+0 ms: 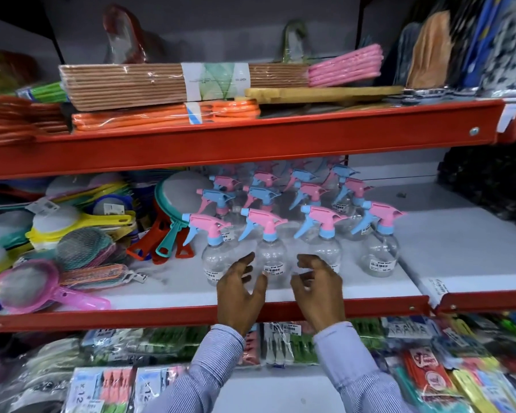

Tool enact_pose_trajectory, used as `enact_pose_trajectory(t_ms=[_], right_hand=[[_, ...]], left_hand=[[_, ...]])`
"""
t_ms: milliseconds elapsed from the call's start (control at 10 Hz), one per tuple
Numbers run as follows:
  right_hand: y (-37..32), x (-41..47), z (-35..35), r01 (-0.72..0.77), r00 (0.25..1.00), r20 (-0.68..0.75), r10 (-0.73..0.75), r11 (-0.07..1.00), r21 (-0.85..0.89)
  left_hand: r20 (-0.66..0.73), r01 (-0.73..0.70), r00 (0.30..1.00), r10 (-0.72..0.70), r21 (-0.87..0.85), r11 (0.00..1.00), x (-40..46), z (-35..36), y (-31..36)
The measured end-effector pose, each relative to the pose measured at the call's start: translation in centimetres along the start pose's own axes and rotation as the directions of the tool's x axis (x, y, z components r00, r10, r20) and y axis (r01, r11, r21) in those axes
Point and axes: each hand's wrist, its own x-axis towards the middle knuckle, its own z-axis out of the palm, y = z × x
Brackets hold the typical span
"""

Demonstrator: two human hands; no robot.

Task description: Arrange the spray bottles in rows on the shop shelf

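Observation:
Several clear spray bottles with pink and blue trigger heads stand in rows on the middle shelf [429, 251]. The front row holds several; one bottle [270, 248] stands between my hands, another [215, 257] is just left and one [380, 254] is at the row's right end. More bottles [262, 192] stand in rows behind. My left hand [240, 289] and my right hand [318, 289] hover at the shelf's front edge, fingers spread, either side of the middle bottle. Neither hand holds anything.
Plastic strainers and sieves [81, 248] pile up on the shelf's left. The red shelf lip [161, 315] runs along the front. Stacked hangers [161, 84] fill the shelf above. Packaged goods [280, 341] lie on the shelf below.

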Motion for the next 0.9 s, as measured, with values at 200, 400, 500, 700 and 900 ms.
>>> enact_pose_trajectory(t_ms=[200,400,500,700,900], right_hand=[[3.6,1.1,-6.5,-0.063,0.967,-0.248,0.06,0.998,-0.007],[5.9,3.6,-7.3,-0.044,0.998,0.03,0.048,0.994,-0.102],[6.1,3.5,-6.8,-0.041,0.997,0.064,0.047,0.995,-0.088],[6.4,3.3,-7.0,-0.038,0.997,0.062,0.042,0.997,-0.07],[2.0,0.8,-12.7,-0.014,0.936,-0.34,0.089,0.976,0.216]], left_hand=[[0.027,-0.092,0.995,0.094,-0.089,0.992,-1.0,4.6,4.8],[0.314,0.106,0.947,-0.069,-0.103,0.989,0.0,9.5,6.3],[0.321,0.116,0.944,-0.076,-0.108,0.987,0.1,9.6,5.2],[0.291,0.09,0.955,-0.057,-0.102,0.991,-0.1,9.8,4.9],[0.063,-0.149,0.986,0.152,-0.057,0.987,-0.5,7.3,8.5]])
